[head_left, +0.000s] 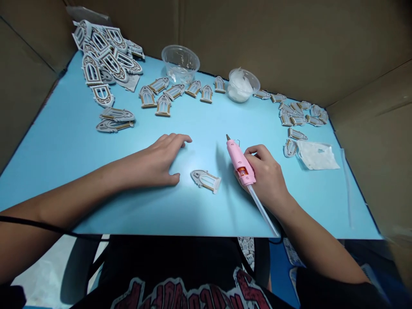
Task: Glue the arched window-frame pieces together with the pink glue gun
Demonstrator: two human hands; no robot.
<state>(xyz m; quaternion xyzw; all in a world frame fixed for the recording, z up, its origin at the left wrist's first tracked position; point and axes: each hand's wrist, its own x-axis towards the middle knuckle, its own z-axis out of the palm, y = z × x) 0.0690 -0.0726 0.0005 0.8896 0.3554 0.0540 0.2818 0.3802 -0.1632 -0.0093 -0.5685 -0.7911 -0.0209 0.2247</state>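
My right hand grips a pink glue gun, its nozzle aimed up and away from me. A clear glue stick sticks out of the gun's back end. My left hand hovers or rests over the blue table with fingers spread, holding nothing; contact with the surface is hard to tell. Between both hands lies a small arched window-shaped piece, white and grey with a gold edge, on its side. Neither hand touches it.
At the back left is a pile of larger arched pieces. Small arched pieces lie mid-back, others at right. Two clear tubs stand at the back. A white packet and a loose glue stick lie right. Cardboard walls surround the table.
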